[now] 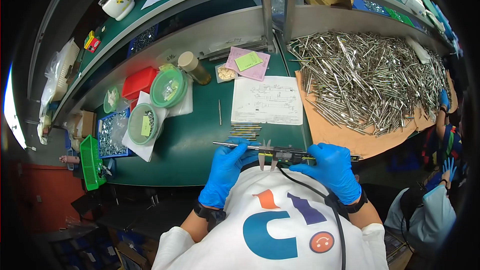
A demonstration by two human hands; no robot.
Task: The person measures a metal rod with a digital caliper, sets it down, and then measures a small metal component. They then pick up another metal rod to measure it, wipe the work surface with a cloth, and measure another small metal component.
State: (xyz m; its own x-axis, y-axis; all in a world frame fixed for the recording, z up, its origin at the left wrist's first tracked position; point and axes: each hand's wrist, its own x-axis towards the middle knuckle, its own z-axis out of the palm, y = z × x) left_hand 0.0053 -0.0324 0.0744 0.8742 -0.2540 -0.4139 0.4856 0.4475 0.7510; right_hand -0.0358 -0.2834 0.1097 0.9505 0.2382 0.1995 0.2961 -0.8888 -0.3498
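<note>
My left hand [223, 171], in a blue glove, pinches a thin metal rod [224, 144] that lies nearly level above the table's front edge. The digital caliper [284, 156] is in my gloved right hand [332, 169], with a black cable hanging from it across my shirt. The rod's right end reaches the caliper jaws; whether they touch it I cannot tell. Just beyond my left hand several thin rods [245, 131] lie side by side. A single rod [220, 112] lies apart, farther left. Behind the row is a sheet with line drawings [267, 101].
A large heap of metal rods [370, 80] covers brown paper [325, 137] at right. Green bowls [169, 89], a red tray [139, 83] and a jar [195, 68] stand left. A metal-edged shelf [200, 3] spans the back. Co-workers' gloved hands [449, 169] show far right.
</note>
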